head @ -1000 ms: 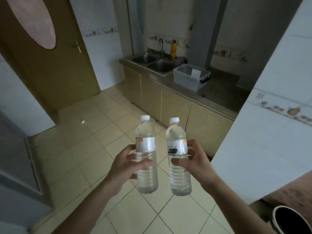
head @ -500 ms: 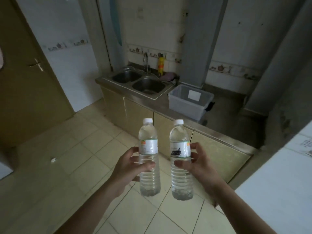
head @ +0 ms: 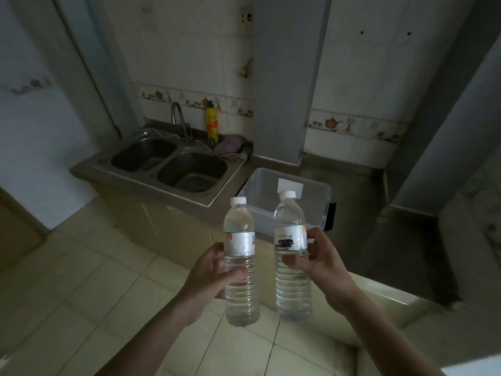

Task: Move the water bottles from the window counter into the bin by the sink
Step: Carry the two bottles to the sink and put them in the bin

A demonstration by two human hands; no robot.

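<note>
Two clear water bottles with white caps and white labels stand upright in front of me. My left hand (head: 210, 272) grips the left bottle (head: 240, 240) around its middle. My right hand (head: 315, 260) grips the right bottle (head: 291, 234) just below its label. Beyond them a translucent grey plastic bin (head: 320, 196) sits on the steel counter, right of the double sink (head: 173, 164). The bin looks empty; the bottles hide part of its front wall.
A curved tap (head: 177, 118), a yellow spray can (head: 212, 123) and a purple cloth (head: 230, 143) sit behind the sink. A tiled pillar (head: 282, 77) rises behind the bin. Beige floor tiles (head: 81, 280) lie between me and the cabinet. The counter (head: 379, 240) extends right.
The view has come closer to the sink counter and swung right; the bin now sits just beyond the bottle tops. Both hands keep the same hold on their bottles.
</note>
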